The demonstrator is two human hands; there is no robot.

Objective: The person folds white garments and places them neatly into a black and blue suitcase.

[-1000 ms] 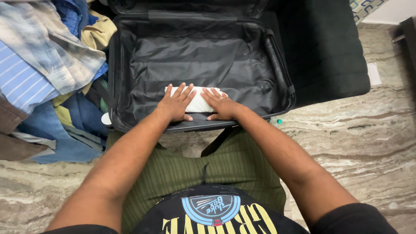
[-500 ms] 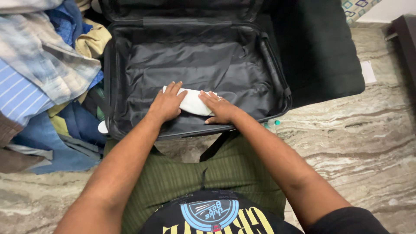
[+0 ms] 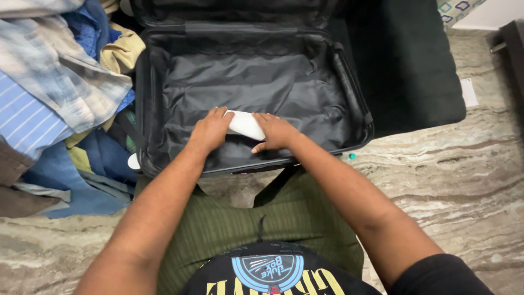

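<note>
White cloth (image 3: 244, 124), rolled into a small bundle, lying slightly tilted on the black lining near the front edge of the open suitcase (image 3: 349, 82); ends hidden, only its middle showing, smooth and pale.

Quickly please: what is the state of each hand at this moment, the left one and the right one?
Left hand: curled on the white folded cloth inside the black suitcase.
Right hand: curled on the same cloth from its other end.

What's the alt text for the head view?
Both hands, left hand and right hand, grip a white bundle inside an open black suitcase on a marble floor. A clothes pile lies to its left.
</note>
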